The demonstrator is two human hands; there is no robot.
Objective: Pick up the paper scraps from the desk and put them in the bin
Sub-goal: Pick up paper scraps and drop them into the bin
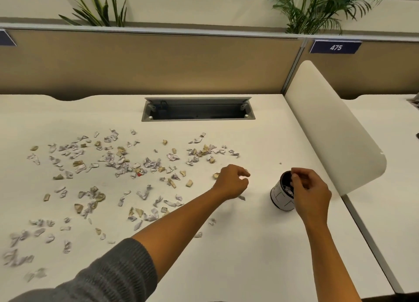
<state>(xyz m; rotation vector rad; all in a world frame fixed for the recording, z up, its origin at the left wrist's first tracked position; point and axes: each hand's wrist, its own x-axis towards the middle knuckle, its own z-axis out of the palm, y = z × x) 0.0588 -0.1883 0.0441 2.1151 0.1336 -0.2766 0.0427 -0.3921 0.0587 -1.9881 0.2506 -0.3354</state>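
Now the right hand [310,191], fingers curled, hovers over the small black-and-white cylindrical bin [281,194] at the desk's [249,256] right; what it pinches, I cannot tell. The left hand [233,181], loosely curled, should pinch the nearest crumpled white and tan paper scraps [127,163], working leftward.

Crumpled white and tan paper scraps [127,165] litter the left and middle of the white desk [238,256], while its near edge and right part lie bare. A small black-and-white cylindrical bin [280,195] stands near the right edge, just beside the curved white divider panel [328,129]. An open grey cable tray [198,110] is cut into the far edge.
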